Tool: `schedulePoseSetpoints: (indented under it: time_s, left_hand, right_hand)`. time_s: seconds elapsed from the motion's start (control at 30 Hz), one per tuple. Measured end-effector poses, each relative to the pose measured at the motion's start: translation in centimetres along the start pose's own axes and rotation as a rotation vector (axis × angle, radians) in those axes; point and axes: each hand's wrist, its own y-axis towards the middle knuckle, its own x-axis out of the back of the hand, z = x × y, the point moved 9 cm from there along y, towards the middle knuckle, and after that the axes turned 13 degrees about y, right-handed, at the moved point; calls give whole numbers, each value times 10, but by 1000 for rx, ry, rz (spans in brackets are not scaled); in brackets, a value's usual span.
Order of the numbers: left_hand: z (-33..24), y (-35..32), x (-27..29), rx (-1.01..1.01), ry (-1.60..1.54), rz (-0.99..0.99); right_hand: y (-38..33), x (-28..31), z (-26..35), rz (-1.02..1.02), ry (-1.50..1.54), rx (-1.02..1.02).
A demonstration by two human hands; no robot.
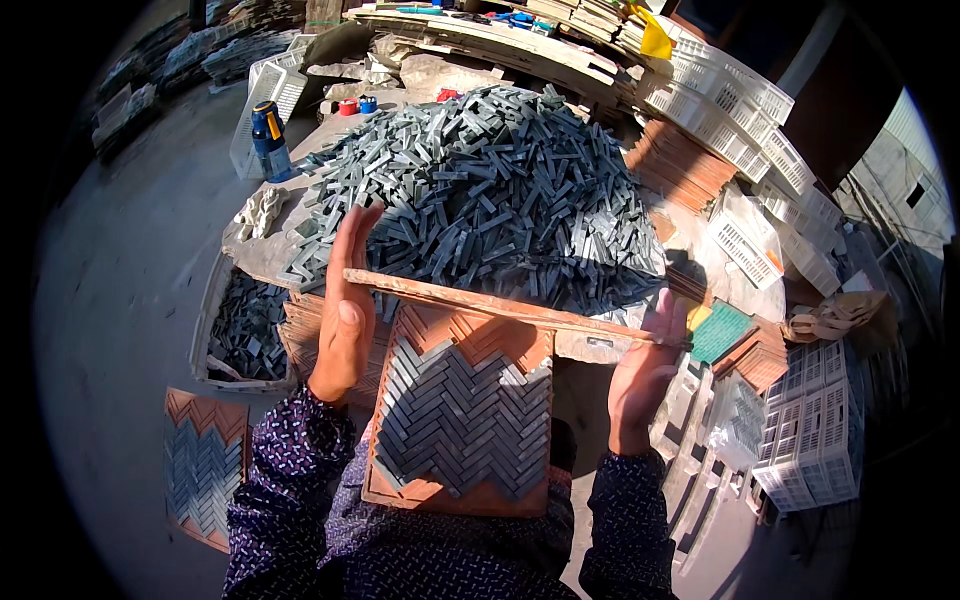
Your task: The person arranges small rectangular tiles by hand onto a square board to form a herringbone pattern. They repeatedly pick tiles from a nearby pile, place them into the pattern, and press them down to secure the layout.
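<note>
A thin orange-brown board (490,305), seen nearly edge-on, is held between my two palms. My left hand (345,320) presses on its left end with the fingers stretched upward. Against the right end lies my right hand (642,375), its fingers also extended. Just below and nearer to me, an orange-brown herringbone tray (540,440) rests by my lap. Grey stone strips (455,420) fill most of its zigzag pattern, with bare orange at its top and bottom. The underside and far face of the raised board are hidden.
A big heap of loose grey stone strips (480,180) lies beyond the board. A crate of stone pieces (245,330) and another filled tray (205,460) are at left. White plastic crates (810,430), stacked orange trays (680,165) and a green pad (720,332) stand right.
</note>
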Motion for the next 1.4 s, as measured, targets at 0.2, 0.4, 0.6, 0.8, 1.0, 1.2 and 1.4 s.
schedulePoseSetpoints:
  time_s: [0.2, 0.4, 0.6, 0.8, 1.0, 1.2, 1.4]
  left_hand:
    - [156, 19, -39, 195, -14, 67]
    - [263, -16, -54, 424, -34, 88]
    - [275, 6, -43, 557, 51, 39]
    - [230, 91, -25, 542, -251, -150]
    - [216, 182, -61, 655, -419, -282]
    - [228, 202, -78, 654, -433, -89]
    - [254, 188, -80, 681, -326, -85]
  right_hand:
    - [-6, 65, -187, -123, -279, -406]
    - [-48, 88, -239, -25, -463, -411]
    - [12, 83, -233, -42, -502, -362]
    - [114, 24, -194, -11, -231, -401]
    - [77, -12, -145, 93, -174, -388]
    - [-36, 11, -156, 250, -245, -697]
    - [-71, 39, -153, 175, -206, -734]
